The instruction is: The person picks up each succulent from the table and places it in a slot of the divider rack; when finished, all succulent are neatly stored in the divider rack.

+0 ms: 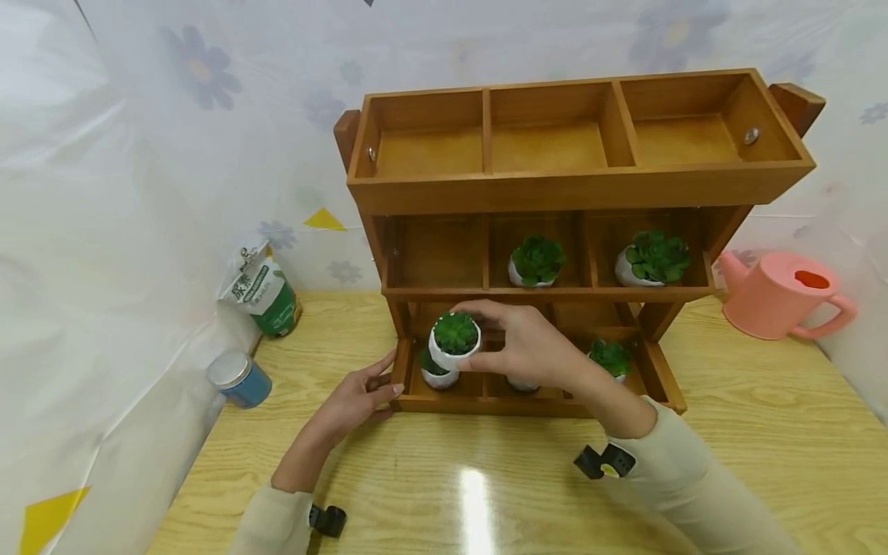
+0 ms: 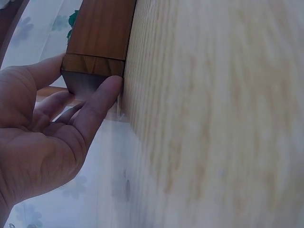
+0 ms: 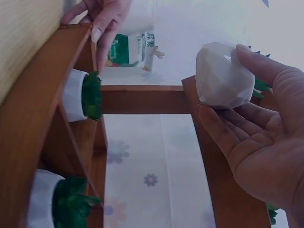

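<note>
My right hand (image 1: 530, 347) pinches a small potted succulent (image 1: 454, 343) by its white faceted pot between thumb and fingers. It is held upright, raised in front of the left part of the wooden tiered shelf (image 1: 583, 189). In the right wrist view the white pot (image 3: 223, 78) hides most of its green leaves. The left hand (image 1: 354, 405) grips the left end of the lowest tier, thumb at one edge and fingers at the other. Below the held plant, another potted succulent (image 1: 439, 378) stands in the lowest tier's left compartment. A pot (image 1: 522, 384) in the middle one is mostly hidden.
The lowest tier's right compartment holds a succulent (image 1: 610, 358). Two more, one in the middle (image 1: 537, 260) and one on the right (image 1: 652, 258), sit one tier up. A pink watering can (image 1: 780, 297) stands right; a green-white pouch (image 1: 267, 293) and blue jar (image 1: 240, 379) left.
</note>
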The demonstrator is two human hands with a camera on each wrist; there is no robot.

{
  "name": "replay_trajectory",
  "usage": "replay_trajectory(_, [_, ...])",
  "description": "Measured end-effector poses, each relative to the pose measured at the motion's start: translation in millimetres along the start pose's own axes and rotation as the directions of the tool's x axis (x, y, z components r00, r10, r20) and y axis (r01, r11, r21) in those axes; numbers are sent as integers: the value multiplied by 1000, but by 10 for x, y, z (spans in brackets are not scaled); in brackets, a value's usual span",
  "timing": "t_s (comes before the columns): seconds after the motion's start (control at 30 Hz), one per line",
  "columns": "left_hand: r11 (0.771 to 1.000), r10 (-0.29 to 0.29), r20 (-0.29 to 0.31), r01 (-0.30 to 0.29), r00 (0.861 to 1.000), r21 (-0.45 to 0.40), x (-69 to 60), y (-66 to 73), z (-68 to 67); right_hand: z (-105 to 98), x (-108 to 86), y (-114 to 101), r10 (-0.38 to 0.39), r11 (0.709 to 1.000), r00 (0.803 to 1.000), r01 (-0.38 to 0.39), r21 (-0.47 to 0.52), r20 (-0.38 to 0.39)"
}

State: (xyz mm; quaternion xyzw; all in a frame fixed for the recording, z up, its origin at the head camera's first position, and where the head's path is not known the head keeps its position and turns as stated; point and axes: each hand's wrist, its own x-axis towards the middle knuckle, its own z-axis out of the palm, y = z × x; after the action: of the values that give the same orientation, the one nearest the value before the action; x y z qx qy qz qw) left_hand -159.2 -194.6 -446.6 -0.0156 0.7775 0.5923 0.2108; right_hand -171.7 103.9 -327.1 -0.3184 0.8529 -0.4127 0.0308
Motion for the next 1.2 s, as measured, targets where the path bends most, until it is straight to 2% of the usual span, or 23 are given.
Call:
replay_trajectory(0.77, [1000,8,-2,-8,1000,8,9,-18,4,-175,45,-107,-4,999,1000,5,43,-27])
replay_trajectory(1.2, [1000,10,3,-10,1000,11,11,-23,-9,-281,141,-249,-28,999,999,28,-18,-30])
